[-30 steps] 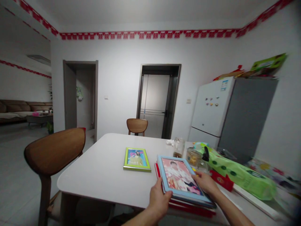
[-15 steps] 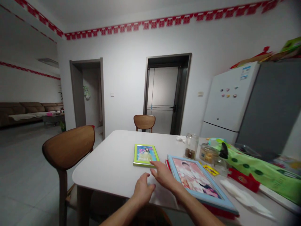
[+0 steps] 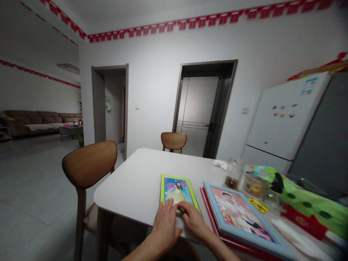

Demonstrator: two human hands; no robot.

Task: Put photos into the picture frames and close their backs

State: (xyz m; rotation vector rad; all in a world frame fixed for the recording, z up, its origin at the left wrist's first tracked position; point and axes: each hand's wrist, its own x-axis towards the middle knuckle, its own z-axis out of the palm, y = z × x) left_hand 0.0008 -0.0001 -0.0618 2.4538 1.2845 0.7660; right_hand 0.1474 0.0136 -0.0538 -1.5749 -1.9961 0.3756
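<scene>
A lime-green picture frame (image 3: 191, 190) lies on the white table (image 3: 133, 181), its photo of a figure in a pale yellow dress face up. My left hand (image 3: 165, 221) rests its stretched fingers over the frame's near edge, thumb held apart. Beside it, my right hand (image 3: 194, 219) has bent fingers closed at the same near edge, hiding part of it. Just right of that hand lies a larger light-blue picture frame (image 3: 227, 228) with a pink photo, on top of a red flat item (image 3: 209, 210).
Behind the blue frame stand a glass jar (image 3: 233, 174) with dark contents and a clear container (image 3: 254, 185). A green bag (image 3: 307, 203), a red box (image 3: 303, 221) and white tissue (image 3: 296, 235) crowd the right side. Wooden chairs (image 3: 91, 165) (image 3: 174, 140) flank the table.
The green picture frame has come nearer to me. Both hands, apart from each other before, have reached its near edge. The view has turned slightly left.
</scene>
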